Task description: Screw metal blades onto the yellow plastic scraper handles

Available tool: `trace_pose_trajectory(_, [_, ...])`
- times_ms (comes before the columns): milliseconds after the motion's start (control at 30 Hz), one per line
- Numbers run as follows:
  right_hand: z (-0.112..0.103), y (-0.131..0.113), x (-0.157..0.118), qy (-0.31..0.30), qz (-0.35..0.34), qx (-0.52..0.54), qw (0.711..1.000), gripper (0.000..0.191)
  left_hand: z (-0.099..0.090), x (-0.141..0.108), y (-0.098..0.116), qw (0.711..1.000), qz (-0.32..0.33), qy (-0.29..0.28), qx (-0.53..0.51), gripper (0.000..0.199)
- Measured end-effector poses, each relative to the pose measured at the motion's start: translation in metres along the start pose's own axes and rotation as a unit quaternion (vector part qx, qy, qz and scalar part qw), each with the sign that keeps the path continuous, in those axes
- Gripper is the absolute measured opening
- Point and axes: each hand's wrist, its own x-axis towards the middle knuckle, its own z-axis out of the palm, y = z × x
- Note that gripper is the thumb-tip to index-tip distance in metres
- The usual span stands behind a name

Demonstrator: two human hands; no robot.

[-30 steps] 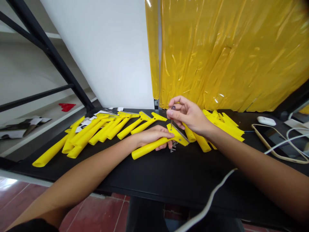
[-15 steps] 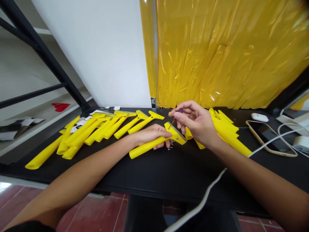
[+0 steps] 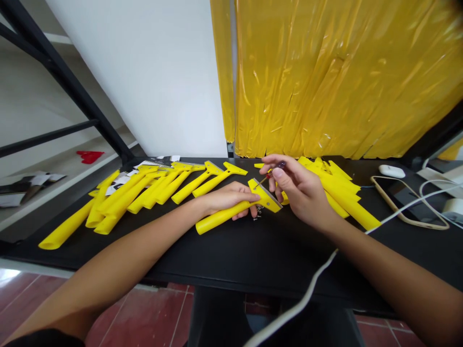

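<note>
My left hand (image 3: 235, 200) is closed round the neck of a yellow scraper (image 3: 222, 218), its wide head angled to the right with a metal blade along the far edge. In my right hand (image 3: 296, 185) is a small screwdriver (image 3: 278, 168), pinched between thumb and fingers. Its thin shaft slants down to the left, and the tip meets the scraper's head near a screw hole. Small screws (image 3: 257, 214) lie on the black table just below the head, partly hidden by my left fingers.
Several yellow scrapers (image 3: 144, 195) lie in a row on the left of the black table (image 3: 231, 260). More yellow scraper parts (image 3: 347, 197) are heaped at right. Beyond them are a phone (image 3: 405, 202), a white earbud case (image 3: 392, 171) and a white cable (image 3: 307, 294) crossing the front edge.
My right hand has shifted slightly right and the screwdriver leans over further, its tip still at the scraper's head. My left hand keeps its hold on the scraper.
</note>
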Motion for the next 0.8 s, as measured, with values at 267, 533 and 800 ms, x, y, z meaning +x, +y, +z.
trace_pose_trajectory(267, [-0.017,-0.006,0.006,0.13,-0.131,-0.213,0.959,0.023,0.002,-0.004,0.008,0.999,0.005,0.033,-0.025,0.036])
trace_pose_trajectory(533, [-0.03,-0.004,0.011,0.01,-0.088,-0.407,0.909,0.021,-0.007,-0.017,0.017,0.91,0.123,0.237,0.316,0.034])
trace_pose_trajectory(800, [-0.034,0.009,0.003,-0.204,-0.006,-0.437,0.876,0.073,0.01,-0.014,0.002,0.639,0.182,0.229,0.711,0.041])
